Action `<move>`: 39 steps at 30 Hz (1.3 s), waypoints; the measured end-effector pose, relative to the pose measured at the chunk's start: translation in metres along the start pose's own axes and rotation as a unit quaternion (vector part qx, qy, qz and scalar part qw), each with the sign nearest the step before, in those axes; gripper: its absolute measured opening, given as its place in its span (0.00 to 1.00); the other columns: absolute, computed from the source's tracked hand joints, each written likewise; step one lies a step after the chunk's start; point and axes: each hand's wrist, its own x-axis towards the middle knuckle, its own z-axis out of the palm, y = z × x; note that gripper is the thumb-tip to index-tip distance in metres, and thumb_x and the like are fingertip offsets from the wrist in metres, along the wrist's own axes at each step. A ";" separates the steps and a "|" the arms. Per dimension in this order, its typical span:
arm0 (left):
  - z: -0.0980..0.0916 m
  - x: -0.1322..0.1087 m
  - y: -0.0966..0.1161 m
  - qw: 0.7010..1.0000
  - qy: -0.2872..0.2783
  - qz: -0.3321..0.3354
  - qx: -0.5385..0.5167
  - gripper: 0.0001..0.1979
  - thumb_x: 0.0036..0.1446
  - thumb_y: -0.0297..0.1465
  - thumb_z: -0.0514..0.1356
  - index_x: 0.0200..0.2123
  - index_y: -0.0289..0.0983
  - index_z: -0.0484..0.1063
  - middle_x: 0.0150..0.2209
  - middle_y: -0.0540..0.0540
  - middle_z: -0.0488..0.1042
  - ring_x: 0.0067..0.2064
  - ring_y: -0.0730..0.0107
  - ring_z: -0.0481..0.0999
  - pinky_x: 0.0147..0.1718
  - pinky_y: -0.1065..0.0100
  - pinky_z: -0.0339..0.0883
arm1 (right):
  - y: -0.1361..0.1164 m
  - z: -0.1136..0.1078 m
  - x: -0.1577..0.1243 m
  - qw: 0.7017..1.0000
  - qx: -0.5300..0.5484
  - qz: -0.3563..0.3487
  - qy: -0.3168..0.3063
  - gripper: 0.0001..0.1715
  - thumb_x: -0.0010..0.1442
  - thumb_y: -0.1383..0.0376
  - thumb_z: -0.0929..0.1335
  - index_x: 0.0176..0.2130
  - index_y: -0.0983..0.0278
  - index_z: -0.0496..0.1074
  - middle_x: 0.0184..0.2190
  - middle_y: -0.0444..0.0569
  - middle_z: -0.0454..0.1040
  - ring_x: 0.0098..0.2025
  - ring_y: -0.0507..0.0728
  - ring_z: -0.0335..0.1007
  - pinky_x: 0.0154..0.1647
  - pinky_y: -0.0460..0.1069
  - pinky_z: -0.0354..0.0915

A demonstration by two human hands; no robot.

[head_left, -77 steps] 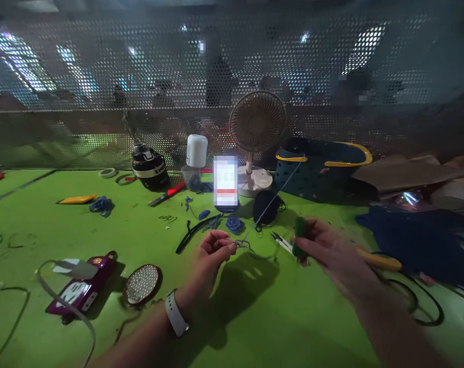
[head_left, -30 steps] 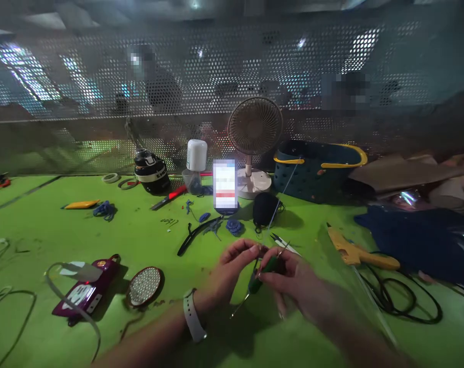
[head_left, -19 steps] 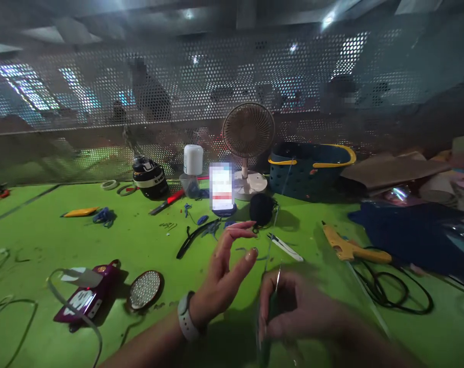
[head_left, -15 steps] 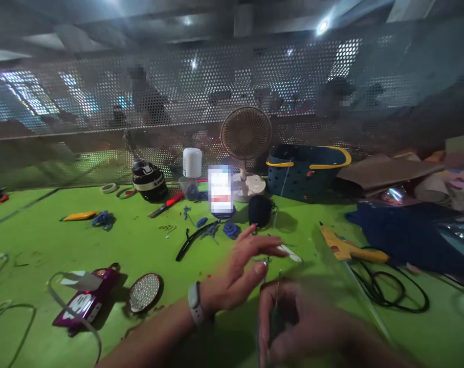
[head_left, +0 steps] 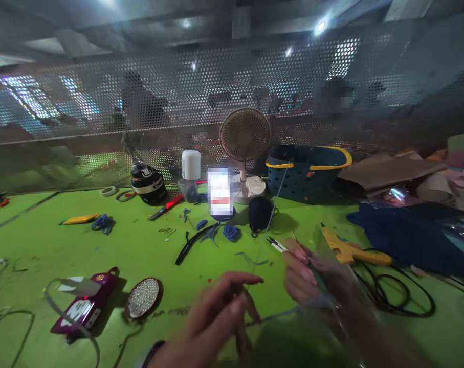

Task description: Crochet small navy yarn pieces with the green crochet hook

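Observation:
My right hand (head_left: 306, 278) is closed around a green-handled crochet hook (head_left: 318, 276); its thin metal tip points up and away from me. Just beyond those fingers lie white-handled thread snips (head_left: 277, 244). Blue yarn (head_left: 272, 217) runs down from the basket to my left hand (head_left: 216, 312), which is partly smeared by motion. The strand passes among its curled fingers, and a stretch of it reaches across toward my right hand. Whether a worked piece hangs on the yarn I cannot make out. A dark yarn ball (head_left: 260, 213) and a blue crocheted rosette (head_left: 230, 232) lie farther back.
A blue basket (head_left: 304, 179), a fan (head_left: 245, 135) and a lit phone (head_left: 220, 191) stand at the back. To the right lie a yellow glue gun (head_left: 352, 250) and dark blue cloth (head_left: 396, 235). On the left are a purple device (head_left: 89, 301) and a studded oval (head_left: 144, 297).
My left hand has drawn back toward me and left. My right hand has moved up and away with the hook, beside the snips. The yarn strand now slants toward my left hand.

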 end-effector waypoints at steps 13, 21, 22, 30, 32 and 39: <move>-0.015 0.042 -0.019 0.967 0.044 -0.043 -0.247 0.22 0.62 0.47 0.55 0.51 0.39 0.70 0.49 0.39 0.70 0.42 0.64 0.73 0.22 0.75 0.70 | -0.009 -0.031 0.029 0.989 0.050 -0.039 0.136 0.13 0.44 0.71 0.77 0.31 0.64 0.73 0.22 0.37 0.74 0.11 0.40 0.55 0.13 0.38 0.59; -0.014 0.043 -0.029 0.961 0.058 -0.005 -0.270 0.21 0.63 0.42 0.55 0.57 0.43 0.66 0.53 0.40 0.70 0.43 0.63 0.74 0.27 0.71 0.71 | -0.007 -0.032 0.027 0.986 0.053 -0.036 0.155 0.12 0.44 0.71 0.77 0.31 0.64 0.75 0.22 0.37 0.74 0.13 0.40 0.57 0.14 0.38 0.60; -0.014 0.043 -0.029 0.958 0.066 0.006 -0.279 0.21 0.63 0.42 0.56 0.57 0.44 0.66 0.54 0.41 0.69 0.45 0.62 0.74 0.28 0.71 0.71 | -0.006 -0.031 0.027 0.986 0.052 -0.030 0.156 0.11 0.45 0.71 0.77 0.30 0.64 0.75 0.22 0.37 0.73 0.13 0.41 0.56 0.14 0.38 0.59; -0.013 0.044 -0.031 0.968 0.038 0.051 -0.245 0.23 0.58 0.45 0.61 0.54 0.44 0.71 0.49 0.44 0.76 0.46 0.63 0.73 0.46 0.63 0.65 | -0.001 -0.023 0.027 0.985 0.033 -0.026 0.168 0.11 0.44 0.68 0.78 0.29 0.62 0.74 0.19 0.36 0.69 0.13 0.42 0.53 0.13 0.39 0.56; -0.015 0.044 -0.036 0.973 0.030 0.061 -0.220 0.23 0.60 0.44 0.59 0.55 0.43 0.71 0.50 0.43 0.75 0.48 0.61 0.73 0.49 0.61 0.63 | -0.001 -0.020 0.027 0.985 0.025 -0.024 0.170 0.13 0.42 0.68 0.78 0.30 0.62 0.74 0.20 0.37 0.70 0.17 0.44 0.60 0.16 0.41 0.60; -0.022 0.046 -0.045 0.988 0.013 0.070 -0.135 0.22 0.62 0.45 0.55 0.55 0.41 0.70 0.49 0.41 0.75 0.48 0.59 0.72 0.46 0.59 0.64 | 0.002 -0.017 0.024 0.973 -0.029 -0.078 0.217 0.18 0.42 0.64 0.80 0.32 0.60 0.75 0.25 0.38 0.76 0.31 0.50 0.73 0.42 0.50 0.72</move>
